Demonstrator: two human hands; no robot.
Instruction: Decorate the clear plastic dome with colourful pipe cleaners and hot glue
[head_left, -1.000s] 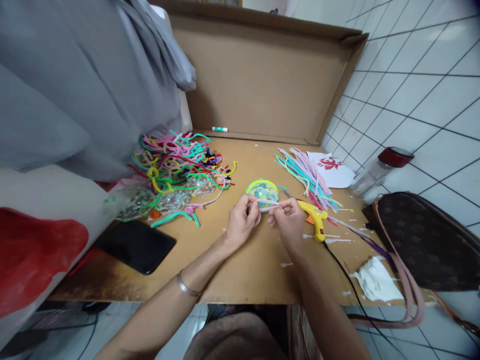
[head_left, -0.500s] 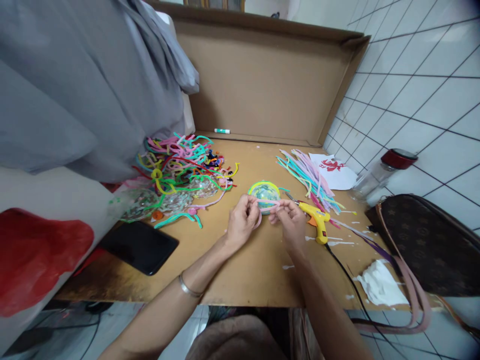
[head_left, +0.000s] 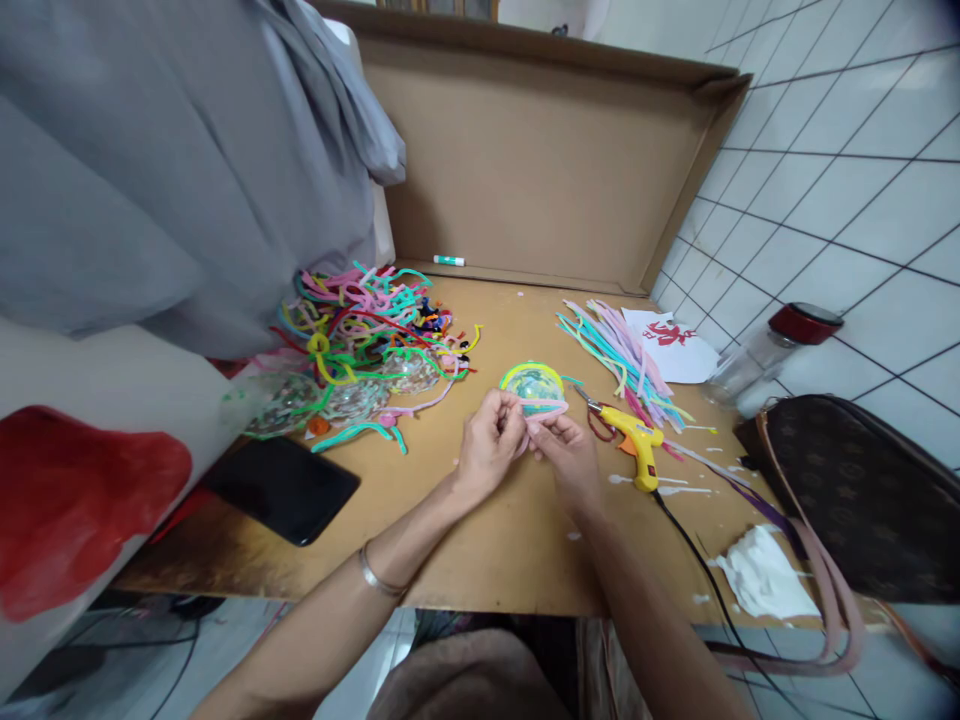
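Observation:
Between my two hands is a pink pipe cleaner, bent into a narrow loop that points right. My left hand pinches it with the thumb and forefinger. The fingers of my right hand are closed on the lower strand, close to the left fingertips. Just beyond the hands lies a clear round dome edged with yellow and green pipe cleaner; its near side is partly hidden by the pink loop and fingers. To the right of my right hand rests a yellow hot glue gun with an orange trigger.
Loose pipe cleaners lie at the right by a paper with a red design. A colourful pipe-cleaner heap and a black phone are at left. A bottle, brown bag and crumpled tissue line the right side.
My right hand has moved slightly down and left, toward my left hand. The pink pipe cleaner, earlier stretched between both hands, now folds into a loop. The view has shifted slightly.

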